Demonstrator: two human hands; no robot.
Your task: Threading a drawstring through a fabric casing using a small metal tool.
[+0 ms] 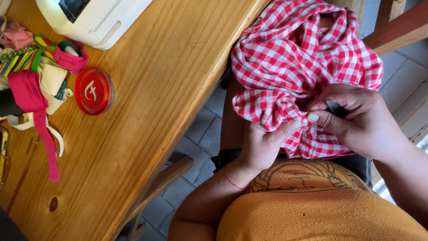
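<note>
On the wooden table (pixel 147 89) lies a round red tin (pixel 93 91), its lid on (what is inside cannot be seen), beside a heap of coloured ribbons (pixel 33 76) and a white sewing machine (pixel 93 18). The red-and-white checked cloth (pixel 303 58) is bunched in the person's lap. The left hand (pixel 263 143) pinches a fold; the right hand (pixel 356 118) pinches the cloth and grips a small dark tool (pixel 335 108).
</note>
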